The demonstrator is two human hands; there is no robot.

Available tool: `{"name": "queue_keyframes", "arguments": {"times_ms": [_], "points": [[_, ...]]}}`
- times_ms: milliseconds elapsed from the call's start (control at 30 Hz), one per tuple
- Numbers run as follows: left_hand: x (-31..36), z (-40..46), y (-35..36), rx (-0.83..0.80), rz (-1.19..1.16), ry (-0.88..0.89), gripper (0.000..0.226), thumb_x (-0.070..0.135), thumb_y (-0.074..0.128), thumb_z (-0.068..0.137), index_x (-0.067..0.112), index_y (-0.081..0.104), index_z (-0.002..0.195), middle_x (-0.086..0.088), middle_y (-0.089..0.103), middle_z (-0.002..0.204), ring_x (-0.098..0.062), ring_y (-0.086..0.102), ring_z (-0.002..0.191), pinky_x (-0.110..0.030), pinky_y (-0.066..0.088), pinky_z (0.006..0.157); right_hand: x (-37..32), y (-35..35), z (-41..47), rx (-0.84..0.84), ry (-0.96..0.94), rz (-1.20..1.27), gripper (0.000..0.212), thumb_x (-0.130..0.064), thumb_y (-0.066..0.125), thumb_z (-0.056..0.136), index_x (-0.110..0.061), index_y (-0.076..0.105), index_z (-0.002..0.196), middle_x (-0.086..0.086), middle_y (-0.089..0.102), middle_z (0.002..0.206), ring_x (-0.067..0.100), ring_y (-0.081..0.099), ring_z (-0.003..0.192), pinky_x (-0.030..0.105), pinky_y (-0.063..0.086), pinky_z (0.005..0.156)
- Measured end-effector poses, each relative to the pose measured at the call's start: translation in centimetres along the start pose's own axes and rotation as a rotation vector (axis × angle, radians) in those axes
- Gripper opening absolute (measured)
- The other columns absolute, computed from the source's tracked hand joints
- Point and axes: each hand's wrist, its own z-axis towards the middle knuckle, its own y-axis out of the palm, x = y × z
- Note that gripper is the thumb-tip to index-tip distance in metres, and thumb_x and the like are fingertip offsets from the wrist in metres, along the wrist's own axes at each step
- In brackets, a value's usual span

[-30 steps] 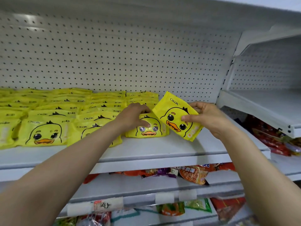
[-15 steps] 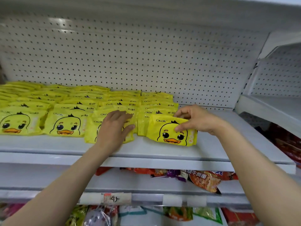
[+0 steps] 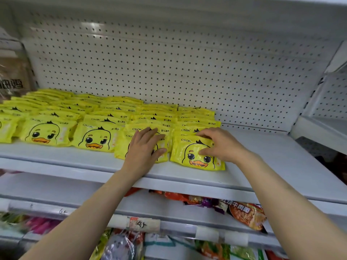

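Head view. Duck pack (image 3: 195,156): front of the rightmost column on white shelf (image 3: 262,166). Right hand (image 3: 223,145): fingers curled over its top edge, thumb on its face. Left hand (image 3: 144,147): fingers straight, slightly spread, flat on neighbouring pack (image 3: 122,149). Advice: square the front edge with the row, neighbour pinned

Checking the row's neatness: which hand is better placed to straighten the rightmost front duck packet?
Right. The right hand grips the rightmost front packet at its top edge and face; the left hand rests flat on the neighbouring packet.
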Motion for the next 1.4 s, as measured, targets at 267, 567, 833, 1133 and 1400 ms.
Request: {"name": "queue_keyframes", "arguments": {"times_ms": [267, 567, 833, 1133, 1400], "points": [[-0.2, 0.4, -0.2, -0.032, -0.041, 0.059, 0.059, 0.061, 0.043, 0.089, 0.020, 0.062, 0.126, -0.006, 0.057, 0.136, -0.030, 0.043, 0.132, -0.057, 0.037, 0.104, -1.0, 0.2, 0.2, -0.021, -0.043, -0.090, 0.065, -0.036, 0.079, 0.078, -0.031, 0.051, 0.136, -0.005, 0.054, 0.132, 0.015, 0.041, 0.125, 0.035, 0.039, 0.101], [0.4, 0.3, -0.7, -0.070, 0.010, 0.024, 0.057, 0.058, 0.042, 0.089, 0.020, 0.060, 0.128, -0.006, 0.054, 0.139, -0.030, 0.040, 0.135, -0.057, 0.033, 0.107, -1.2, 0.3, -0.4, -0.029, -0.043, -0.136, 0.065, -0.038, 0.074, 0.083, -0.033, 0.044, 0.141, -0.005, 0.049, 0.141, 0.016, 0.035, 0.133, 0.036, 0.039, 0.102], [2.3, 0.4, -2.2, -0.141, 0.095, -0.064, 0.052, 0.050, 0.054, 0.089, 0.017, 0.059, 0.129, -0.012, 0.052, 0.139, -0.034, 0.041, 0.133, -0.049, 0.034, 0.109, -1.9, -0.2, -0.8, -0.015, -0.056, -0.244, 0.067, -0.041, 0.073, 0.082, -0.032, 0.042, 0.142, -0.003, 0.048, 0.143, 0.019, 0.036, 0.133, 0.038, 0.043, 0.097], [4.2, 0.3, -8.4, -0.192, 0.198, -0.233, 0.055, 0.036, 0.068, 0.086, 0.019, 0.051, 0.135, -0.009, 0.052, 0.138, -0.030, 0.041, 0.130, -0.043, 0.039, 0.103, -6.3, -2.7, 0.3, 0.014, -0.134, -0.365, 0.062, -0.043, 0.068, 0.085, -0.028, 0.044, 0.141, 0.003, 0.048, 0.141, 0.025, 0.044, 0.130, 0.038, 0.044, 0.098], [2.1, -3.9, -17.4, -0.093, 0.259, -0.369, 0.059, 0.026, 0.074, 0.081, 0.022, 0.050, 0.135, -0.007, 0.053, 0.131, -0.030, 0.042, 0.127, -0.045, 0.045, 0.096, -15.0, -1.9, -0.2, 0.176, -0.338, -0.264, 0.055, -0.052, 0.058, 0.091, -0.027, 0.048, 0.138, 0.001, 0.049, 0.142, 0.023, 0.042, 0.132, 0.038, 0.040, 0.103]]}}
